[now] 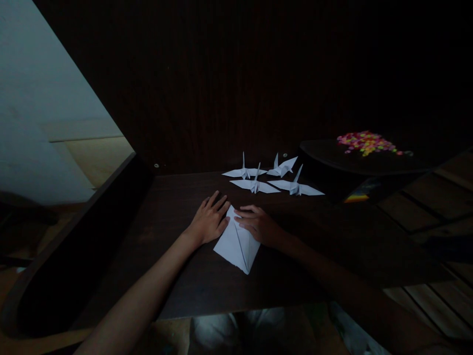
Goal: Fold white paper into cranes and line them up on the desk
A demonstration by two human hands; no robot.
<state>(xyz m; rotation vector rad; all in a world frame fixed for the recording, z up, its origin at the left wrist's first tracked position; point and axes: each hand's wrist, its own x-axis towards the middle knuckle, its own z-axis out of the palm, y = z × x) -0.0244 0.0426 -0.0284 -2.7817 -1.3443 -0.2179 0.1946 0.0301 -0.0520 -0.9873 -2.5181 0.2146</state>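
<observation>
A white folded sheet of paper point(232, 242), kite-shaped with a crease down its middle, lies flat on the dark wooden desk point(185, 291). At its upper left edge rests my left hand point(210, 218), fingers spread, the thumb touching the paper. My right hand point(260, 224) lies over the paper's upper right part with its fingers stretched out and pressing on it. Beyond my hands stand several white paper cranes, among them a front left crane point(254, 186), a front right crane point(295, 187), a back left crane point(244, 172) and a back right crane point(283, 168).
To the right, a raised dark shelf point(325, 150) bears a heap of small, colourful pieces point(367, 143). A dark side panel point(74, 241) borders the desk on the left, and a tall dark back panel point(221, 88) rises behind the cranes.
</observation>
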